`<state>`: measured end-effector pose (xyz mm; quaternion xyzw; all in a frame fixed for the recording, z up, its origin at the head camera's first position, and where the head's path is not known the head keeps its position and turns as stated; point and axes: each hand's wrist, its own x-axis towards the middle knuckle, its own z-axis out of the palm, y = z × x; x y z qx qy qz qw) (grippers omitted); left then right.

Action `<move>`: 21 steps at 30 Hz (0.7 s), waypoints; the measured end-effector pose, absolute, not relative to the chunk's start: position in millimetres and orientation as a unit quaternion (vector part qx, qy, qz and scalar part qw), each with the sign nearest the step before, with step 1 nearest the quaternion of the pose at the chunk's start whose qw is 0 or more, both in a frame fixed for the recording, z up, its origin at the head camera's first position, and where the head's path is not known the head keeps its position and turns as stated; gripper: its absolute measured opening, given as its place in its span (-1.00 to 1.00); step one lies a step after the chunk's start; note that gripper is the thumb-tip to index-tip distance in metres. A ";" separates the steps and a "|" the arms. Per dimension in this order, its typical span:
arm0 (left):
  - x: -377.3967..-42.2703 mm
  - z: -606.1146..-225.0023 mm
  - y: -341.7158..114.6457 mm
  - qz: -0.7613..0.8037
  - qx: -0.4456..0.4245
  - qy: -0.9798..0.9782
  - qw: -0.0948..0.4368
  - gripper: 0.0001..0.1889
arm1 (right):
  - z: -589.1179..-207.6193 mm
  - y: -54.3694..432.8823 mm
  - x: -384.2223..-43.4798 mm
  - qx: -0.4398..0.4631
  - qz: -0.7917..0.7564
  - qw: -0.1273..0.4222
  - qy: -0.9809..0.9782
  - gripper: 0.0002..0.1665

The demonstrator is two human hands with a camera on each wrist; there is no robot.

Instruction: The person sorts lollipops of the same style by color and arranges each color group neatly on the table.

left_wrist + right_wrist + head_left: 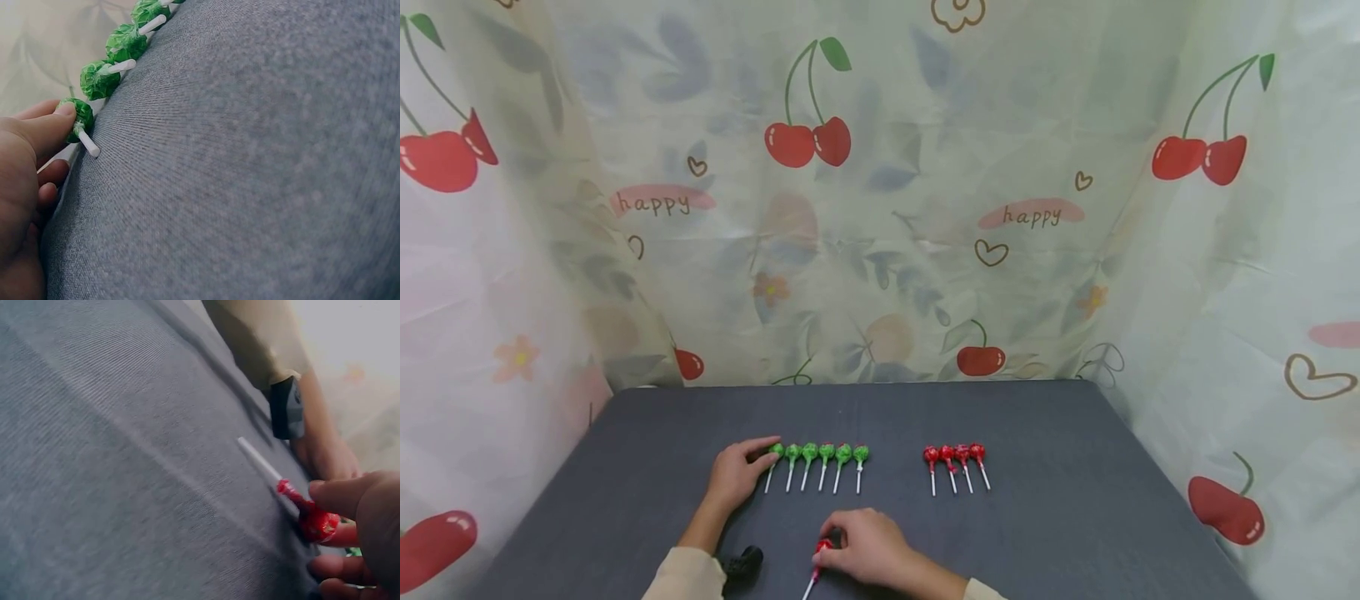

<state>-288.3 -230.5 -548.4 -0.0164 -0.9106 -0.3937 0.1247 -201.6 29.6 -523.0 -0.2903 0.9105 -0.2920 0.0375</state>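
A row of several green lollipops (809, 452) lies on the dark grey table, white sticks toward the person. At the row's left end my left hand (734, 472) pinches the head of the outermost green lollipop (77, 119) between thumb and finger. Closer to the person, my right hand (871, 546) grips a red lollipop (317, 524) by its wrapped head, the stick pointing down and left in the head view. Further right, a short row of several red lollipops (947, 454) lies with sticks toward the person.
The grey cloth-covered table (1045, 533) runs back to a curtain (880, 208) printed with cherries, which also hangs along both sides. On the left wrist sits a black strapped device (287, 407), near the table surface.
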 end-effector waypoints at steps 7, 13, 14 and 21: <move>-288.1 -548.3 -231.0 -0.400 -0.017 -0.908 0.124 -0.68 | -528.0 33.0 -201.7 -0.304 -0.288 0.018 0.908 -0.79; -287.4 -549.3 -230.5 -0.405 -0.010 -0.906 0.121 -0.68 | -529.1 37.4 -202.9 -0.312 -0.328 0.019 0.891 -0.82; -287.1 -549.4 -230.6 -0.406 -0.008 -0.906 0.120 -0.68 | -529.1 38.4 -203.0 -0.315 -0.337 0.020 0.887 -0.83; -287.2 -547.5 -231.0 -0.411 -0.010 -0.904 0.121 -0.69 | -530.1 47.7 -204.8 -0.340 -0.387 0.007 0.857 -0.84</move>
